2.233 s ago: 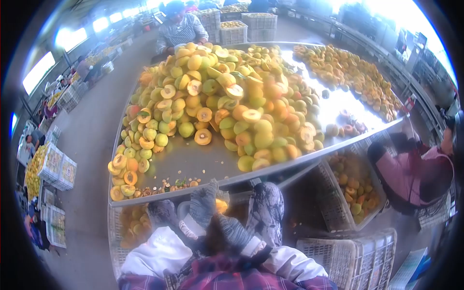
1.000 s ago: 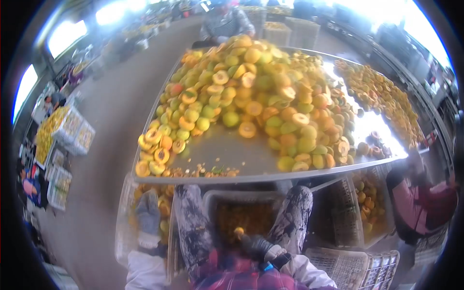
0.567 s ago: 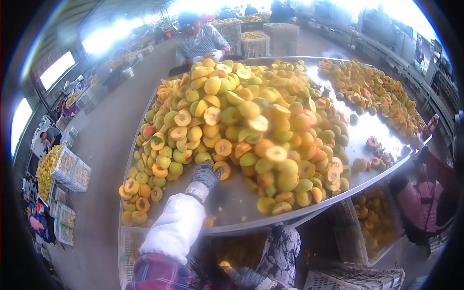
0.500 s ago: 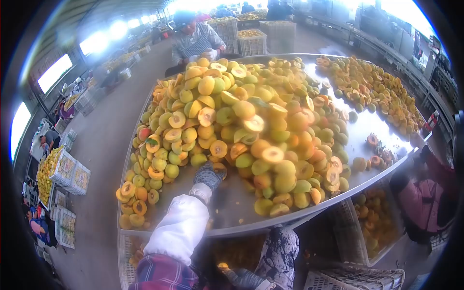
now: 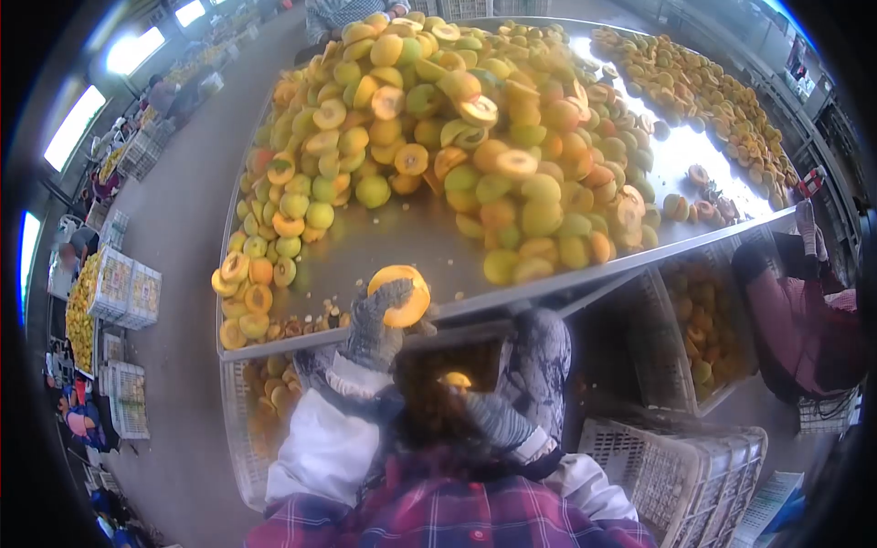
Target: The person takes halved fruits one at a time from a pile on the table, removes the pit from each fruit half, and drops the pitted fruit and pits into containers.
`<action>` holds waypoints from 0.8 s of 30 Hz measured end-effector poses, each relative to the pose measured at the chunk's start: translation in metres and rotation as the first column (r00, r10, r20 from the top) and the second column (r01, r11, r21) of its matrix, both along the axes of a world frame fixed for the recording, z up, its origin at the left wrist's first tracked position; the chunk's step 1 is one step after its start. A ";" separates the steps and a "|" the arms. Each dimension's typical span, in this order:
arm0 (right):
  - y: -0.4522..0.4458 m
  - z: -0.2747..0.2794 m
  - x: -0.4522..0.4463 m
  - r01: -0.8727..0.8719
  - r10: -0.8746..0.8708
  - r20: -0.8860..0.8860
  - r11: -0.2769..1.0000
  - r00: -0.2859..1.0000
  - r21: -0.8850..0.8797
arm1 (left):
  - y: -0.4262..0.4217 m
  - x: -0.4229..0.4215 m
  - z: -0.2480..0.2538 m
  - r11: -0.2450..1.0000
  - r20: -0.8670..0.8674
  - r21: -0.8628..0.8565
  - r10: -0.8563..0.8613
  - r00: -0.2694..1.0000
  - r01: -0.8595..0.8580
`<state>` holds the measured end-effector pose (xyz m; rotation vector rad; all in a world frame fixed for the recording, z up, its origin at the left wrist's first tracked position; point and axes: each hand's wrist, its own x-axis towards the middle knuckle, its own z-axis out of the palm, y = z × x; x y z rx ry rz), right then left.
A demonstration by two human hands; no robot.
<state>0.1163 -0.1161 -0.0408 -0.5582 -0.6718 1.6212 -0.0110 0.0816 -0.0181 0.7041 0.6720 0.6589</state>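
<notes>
My left hand [image 5: 375,327], in a grey glove, holds a halved yellow fruit [image 5: 406,294] by its edge above the near rim of the metal table [image 5: 539,289]. The cut face shows a round hollow. Lower and to the right, over my lap, my right hand [image 5: 498,418], also gloved, is closed round something; a small yellow-orange piece [image 5: 454,379] shows at its fingertips, too small to tell what it is. A large heap of whole and halved fruit [image 5: 539,187] covers much of the table. Small bits [image 5: 311,321] lie by the near left edge.
Crates of fruit stand under the table at left [image 5: 274,388] and right [image 5: 702,333]. Another crate [image 5: 681,475] is at the lower right. A person in pink [image 5: 795,310] sits at the right; another person [image 5: 352,11] is beyond the table. Stacked crates [image 5: 123,288] stand far left.
My left hand has drawn back from the heap to the table's near edge with the halved fruit. My right hand stays low over my lap. The view has tilted downward.
</notes>
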 end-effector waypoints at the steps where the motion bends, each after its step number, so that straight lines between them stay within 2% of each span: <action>1: 0.012 0.044 0.002 -0.166 0.234 0.506 0.970 0.831 -0.175 | -0.010 -0.016 -0.013 0.994 -0.018 -0.111 0.005 1.000 -0.007; 2: 0.024 0.066 0.004 -0.214 0.446 0.811 0.894 0.378 -0.393 | -0.035 -0.013 -0.002 0.986 0.036 -0.128 0.114 0.993 -0.108; 3: 0.032 0.069 0.003 -0.383 0.467 0.820 0.860 0.330 -0.336 | -0.045 -0.025 -0.010 0.988 -0.031 -0.137 0.064 0.997 -0.068; 4: 0.024 0.047 -0.010 -0.397 0.471 0.823 0.854 0.316 -0.337 | -0.053 -0.035 -0.021 0.989 -0.096 -0.148 0.013 0.995 -0.027; 5: 0.008 0.003 -0.030 -0.247 0.294 0.842 0.948 0.452 -0.199 | -0.062 -0.035 -0.028 0.990 0.014 -0.130 0.054 0.998 -0.052; 6: -0.007 -0.034 -0.046 -0.073 0.093 0.827 0.995 0.554 -0.063 | -0.067 -0.038 -0.034 0.990 0.023 -0.127 0.069 0.997 -0.066; 7: -0.015 -0.053 -0.057 -0.083 0.165 0.794 0.986 0.585 -0.144 | -0.067 -0.039 -0.039 0.981 0.024 -0.079 0.179 0.984 -0.177; 8: -0.016 -0.056 -0.062 -0.097 0.170 0.799 0.985 0.577 -0.140 | -0.069 -0.042 -0.043 0.958 0.025 -0.033 0.287 0.958 -0.286; 9: -0.019 -0.060 -0.069 0.014 -0.095 0.802 0.994 0.589 0.107 | -0.072 -0.044 -0.046 0.950 0.063 -0.071 0.310 0.949 -0.305; 10: -0.021 -0.063 -0.073 0.133 -0.359 0.739 0.928 0.570 0.348 | -0.073 -0.048 -0.046 0.950 0.064 -0.069 0.308 0.949 -0.304; 11: -0.015 -0.012 -0.059 -0.003 0.092 0.659 0.991 0.747 -0.135 | -0.074 -0.048 -0.044 0.949 0.066 -0.096 0.309 0.949 -0.302; 12: -0.016 -0.012 -0.057 0.007 0.085 0.663 0.991 0.743 -0.135 | -0.075 -0.047 -0.043 0.946 0.069 -0.128 0.307 0.949 -0.296; 13: -0.019 -0.011 -0.054 0.016 -0.085 0.862 0.996 0.500 0.089 | -0.078 -0.045 -0.041 0.949 0.074 -0.134 0.298 0.952 -0.287; 14: -0.022 -0.011 -0.053 -0.046 -0.280 0.936 0.954 0.211 0.296 | -0.082 -0.042 -0.037 0.949 0.088 -0.142 0.295 0.951 -0.281; 15: -0.019 -0.002 -0.052 -0.037 -0.279 0.938 0.956 0.206 0.292 | -0.085 -0.041 -0.033 0.949 0.101 -0.149 0.293 0.951 -0.276; 16: -0.011 0.011 -0.051 0.077 -0.182 0.925 0.983 0.334 0.166 | -0.085 -0.041 -0.027 0.952 0.101 -0.152 0.284 0.953 -0.267; 17: -0.007 0.019 -0.051 0.173 -0.101 0.879 0.985 0.466 0.021 | -0.083 -0.043 -0.020 0.965 0.109 -0.202 0.191 0.976 -0.166; 18: -0.006 0.012 -0.052 0.183 -0.102 0.878 0.983 0.468 0.017 | -0.083 -0.044 -0.012 0.966 0.121 -0.251 0.096 0.988 -0.063; 19: -0.004 -0.004 -0.052 0.231 -0.231 0.897 0.961 0.378 0.151 | -0.093 -0.037 -0.005 0.965 0.118 -0.256 0.087 0.989 -0.054; 20: -0.002 -0.016 -0.051 0.263 -0.355 0.893 0.922 0.278 0.285 | -0.109 -0.025 0.002 0.957 0.061 -0.048 0.288 0.956 -0.286; 21: -0.001 -0.023 -0.047 0.271 -0.353 0.894 0.921 0.276 0.280 | -0.120 -0.014 0.007 0.858 0.049 0.171 0.484 0.874 -0.485; 23: 0.004 -0.027 -0.039 0.009 -0.285 0.926 0.956 0.247 0.292 | -0.127 0.001 0.016 0.819 0.020 0.217 0.540 0.841 -0.531; 24: 0.004 -0.023 -0.038 0.015 -0.283 0.926 0.957 0.248 0.289 | -0.128 0.005 0.017 0.771 -0.001 0.268 0.601 0.800 -0.579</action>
